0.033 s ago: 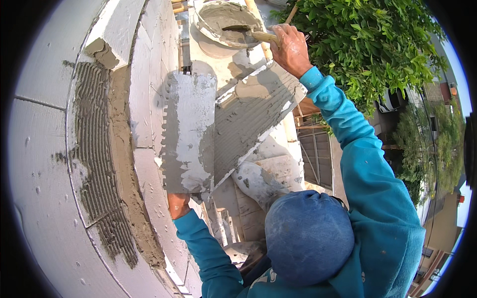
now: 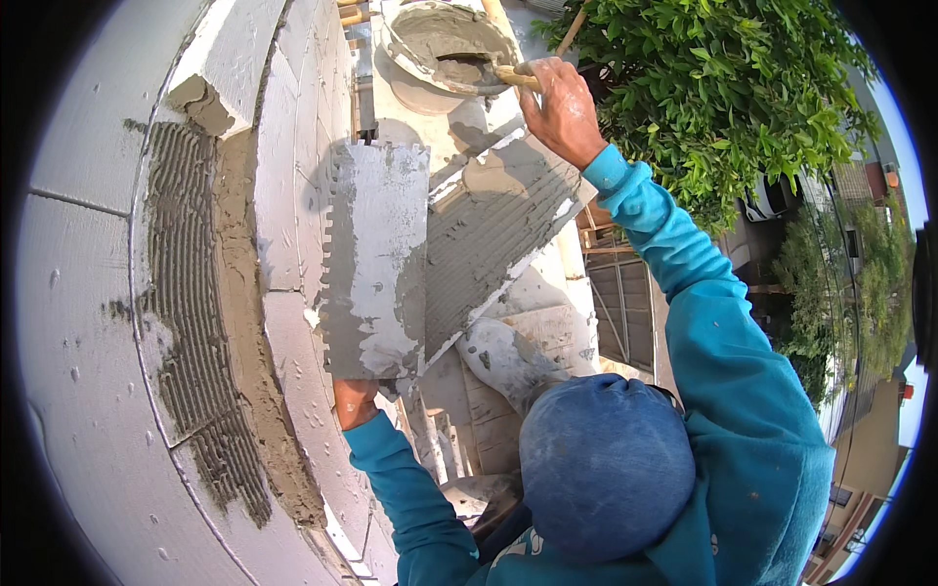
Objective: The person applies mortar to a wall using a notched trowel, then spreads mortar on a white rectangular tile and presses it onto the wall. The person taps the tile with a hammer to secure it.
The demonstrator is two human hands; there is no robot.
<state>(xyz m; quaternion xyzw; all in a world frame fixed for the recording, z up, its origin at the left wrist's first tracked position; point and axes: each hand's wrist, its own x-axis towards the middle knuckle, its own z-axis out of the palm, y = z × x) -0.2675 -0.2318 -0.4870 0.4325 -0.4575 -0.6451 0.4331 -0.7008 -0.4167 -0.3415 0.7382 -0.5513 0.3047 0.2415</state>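
Observation:
My right hand (image 2: 567, 109), closed round the wooden handle of a trowel (image 2: 519, 77), is beside the bucket (image 2: 395, 49). That trowel's dark blade dips into wet grey mortar (image 2: 430, 37) in the bucket. My left hand (image 2: 354, 398) holds a wide notched trowel (image 2: 376, 264) upright before me; its fingers are hidden behind the plate. Teeth line the plate's left edge, and grey mortar smears its face. Just right of it a white-edged board (image 2: 503, 239) lies at a slant, coated with mortar combed into ridges. The plate overlaps this board's left end in view.
A wall of white blocks (image 2: 83, 293) curves along the left, with ridged mortar (image 2: 186, 283) and a mortar-covered ledge (image 2: 239, 264). Wooden planks (image 2: 532, 337) lie below the board. Leafy branches (image 2: 703, 88) hang at right. A blue cap (image 2: 606, 469) fills the lower middle.
My right hand has shifted slightly left and down, with the handle end tipping a little. The notched trowel has drifted slightly right in my left hand.

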